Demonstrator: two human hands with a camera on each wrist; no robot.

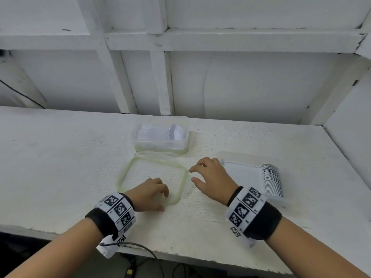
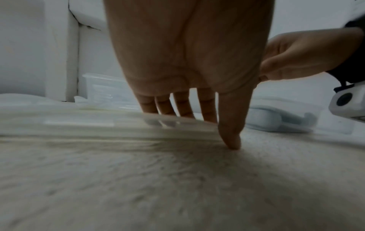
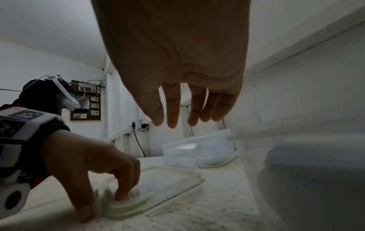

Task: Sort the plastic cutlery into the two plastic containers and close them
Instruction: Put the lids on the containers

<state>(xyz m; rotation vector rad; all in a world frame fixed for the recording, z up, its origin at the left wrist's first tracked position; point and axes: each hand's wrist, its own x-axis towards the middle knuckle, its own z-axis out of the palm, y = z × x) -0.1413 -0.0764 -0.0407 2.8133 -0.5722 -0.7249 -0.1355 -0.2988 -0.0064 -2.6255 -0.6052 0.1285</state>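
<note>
Nearest, the left hand [image 1: 149,194] lay on the near edge of a clear lid [image 1: 152,178] with a green seal, fingers curled on top and thumb at the rim, gripping it flat on the white desk [image 1: 60,167]. The right hand [image 1: 210,180] hovered just right of the lid, fingers loosely spread and holding nothing. Beyond the lid stood a clear container [image 1: 162,139] of stacked transparent cutlery. Right of the right hand sat the second container [image 1: 255,175], holding a row of white cutlery [image 1: 272,180], uncovered
</note>
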